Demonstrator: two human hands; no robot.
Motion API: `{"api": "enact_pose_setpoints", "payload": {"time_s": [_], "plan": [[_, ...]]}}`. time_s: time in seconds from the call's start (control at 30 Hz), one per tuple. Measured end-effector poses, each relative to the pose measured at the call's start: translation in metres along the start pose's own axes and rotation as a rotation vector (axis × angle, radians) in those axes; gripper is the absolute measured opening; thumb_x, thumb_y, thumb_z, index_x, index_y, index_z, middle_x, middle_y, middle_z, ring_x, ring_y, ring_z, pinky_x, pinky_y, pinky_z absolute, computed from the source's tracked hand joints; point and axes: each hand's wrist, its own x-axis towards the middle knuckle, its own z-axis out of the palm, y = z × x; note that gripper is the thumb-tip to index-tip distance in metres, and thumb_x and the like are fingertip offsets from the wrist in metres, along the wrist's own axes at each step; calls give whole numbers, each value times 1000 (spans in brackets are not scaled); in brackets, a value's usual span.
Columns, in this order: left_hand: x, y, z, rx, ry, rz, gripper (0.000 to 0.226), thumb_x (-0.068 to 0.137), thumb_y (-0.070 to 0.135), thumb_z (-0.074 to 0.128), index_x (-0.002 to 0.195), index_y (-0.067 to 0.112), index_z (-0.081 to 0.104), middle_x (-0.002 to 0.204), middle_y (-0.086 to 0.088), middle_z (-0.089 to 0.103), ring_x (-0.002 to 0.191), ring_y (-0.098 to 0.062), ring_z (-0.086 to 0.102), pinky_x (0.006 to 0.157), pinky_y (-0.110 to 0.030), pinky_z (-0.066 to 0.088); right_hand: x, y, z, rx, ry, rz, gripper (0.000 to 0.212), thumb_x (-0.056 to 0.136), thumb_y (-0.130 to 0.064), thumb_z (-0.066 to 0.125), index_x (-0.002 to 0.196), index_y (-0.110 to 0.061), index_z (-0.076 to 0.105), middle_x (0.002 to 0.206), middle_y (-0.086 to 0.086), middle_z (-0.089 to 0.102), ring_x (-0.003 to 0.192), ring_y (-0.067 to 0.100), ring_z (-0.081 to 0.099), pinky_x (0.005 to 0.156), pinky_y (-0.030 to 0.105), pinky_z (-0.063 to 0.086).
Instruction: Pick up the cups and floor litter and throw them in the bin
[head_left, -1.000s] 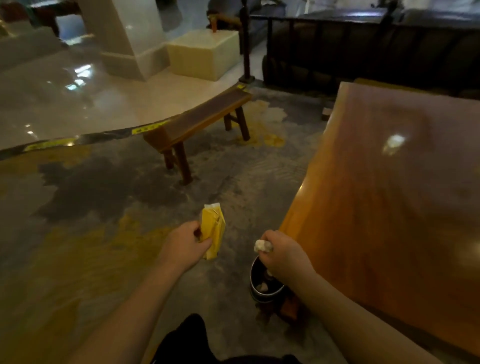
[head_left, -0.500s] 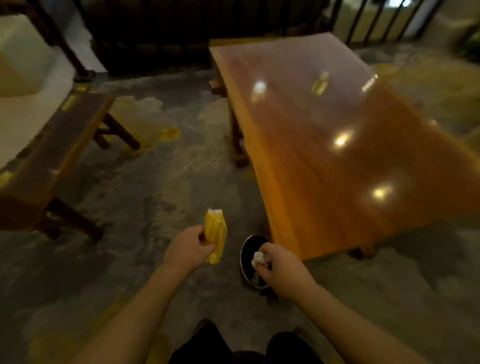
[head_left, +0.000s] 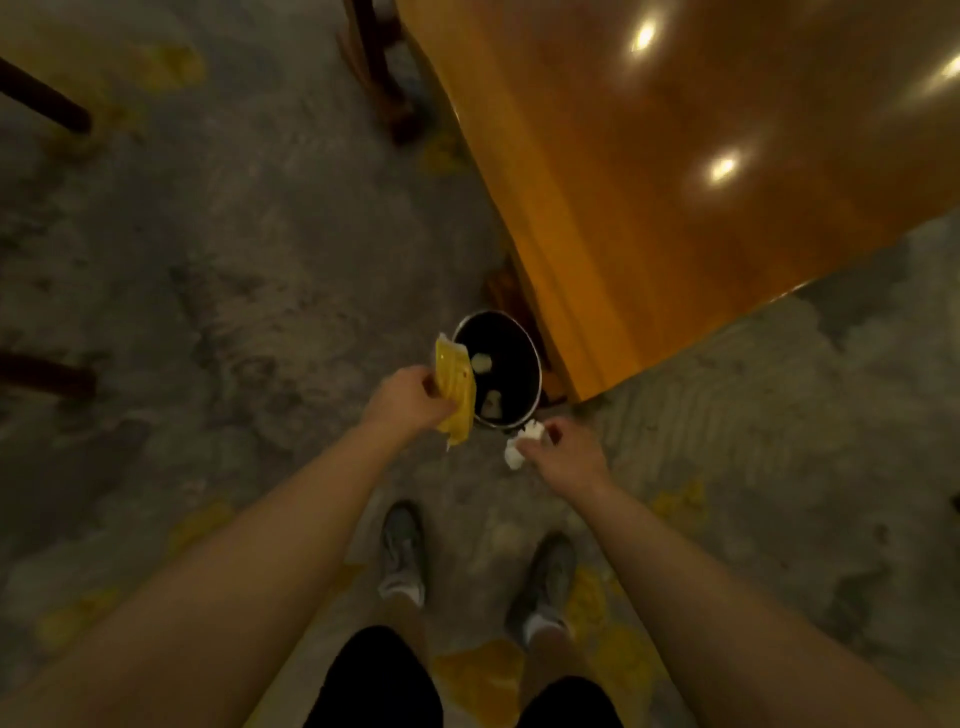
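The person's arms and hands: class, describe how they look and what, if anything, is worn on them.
Both forearms are bare, with no sleeves in view. The left hand and right hand wear no gloves, and no watch, ring or wristband is visible. The fingers are uncovered. The picture is dim and soft, so finer marks cannot be told.

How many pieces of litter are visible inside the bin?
2: one pale piece near the bin's left wall, another lower down. The yellow wrapper may hide more.

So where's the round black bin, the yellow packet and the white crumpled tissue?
Round black bin (head_left: 525, 347): head view, on its far rim.
Flat yellow packet (head_left: 456, 388): head view, on its middle.
White crumpled tissue (head_left: 522, 447): head view, on the wad's middle.
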Motion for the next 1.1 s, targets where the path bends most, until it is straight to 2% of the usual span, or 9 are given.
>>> {"api": "enact_pose_setpoints", "payload": {"time_s": [0.17,0.23,0.3,0.43,0.6,0.73,0.9,1.0,1.1], "plan": [[87,-27,82,-51,-76,-38,31,75,32,76,97,10,71,91,-8,72,86,-24,68,75,-40,56,82,50,40,229,-32,189,18,81,-18,75,82,-27,59,107,12,68,99,32,68,90,54,55],[114,-36,108,-28,-71,-31,26,76,29,75,91,9,67,85,-7,67,83,-25,66,68,-37,52,111,62,53,329,-31,242,15,85,-7,72,94,-17,65,117,18,67,106,33,65,98,54,51],[142,-41,126,3,-82,-24,20,76,25,74,84,12,61,79,-5,61,84,-27,64,65,-35,48,142,71,62,407,-34,306,31,88,-3,68,118,-3,62,125,21,63,110,33,63,102,50,48],[179,-53,142,58,-96,-24,28,77,23,71,99,12,61,92,-7,63,91,-29,63,68,-37,50,179,82,69,305,3,338,37,85,-16,73,120,-11,63,115,9,67,106,35,65,97,49,51],[207,-72,149,-59,9,-6,74,75,36,79,140,19,46,126,-9,62,110,-30,61,87,-40,53,220,78,81,368,87,319,49,75,-19,83,119,-14,63,112,12,69,99,30,69,86,45,59],[209,-94,148,-4,27,5,59,76,40,76,128,19,56,115,-5,67,103,-25,63,80,-33,49,229,76,94,383,43,321,52,79,-15,82,125,-16,58,110,12,65,94,27,68,82,46,61],[185,-107,130,115,36,59,29,80,38,69,106,24,67,101,1,72,100,-23,66,77,-28,46,207,66,103,195,47,187,18,86,-24,73,102,-27,64,104,4,69,94,23,68,83,44,59],[154,-101,110,153,72,155,21,84,38,66,100,25,68,100,-2,73,97,-25,66,72,-28,42,177,48,100,-127,5,-75,15,88,-33,68,101,-29,63,91,-10,64,89,13,62,74,31,49],[112,-80,70,207,56,311,18,86,34,66,96,19,68,98,-9,72,94,-32,66,71,-32,43,129,14,84,-333,8,-303,14,90,-35,64,102,-29,61,95,-7,67,87,13,63,73,31,49]]}}
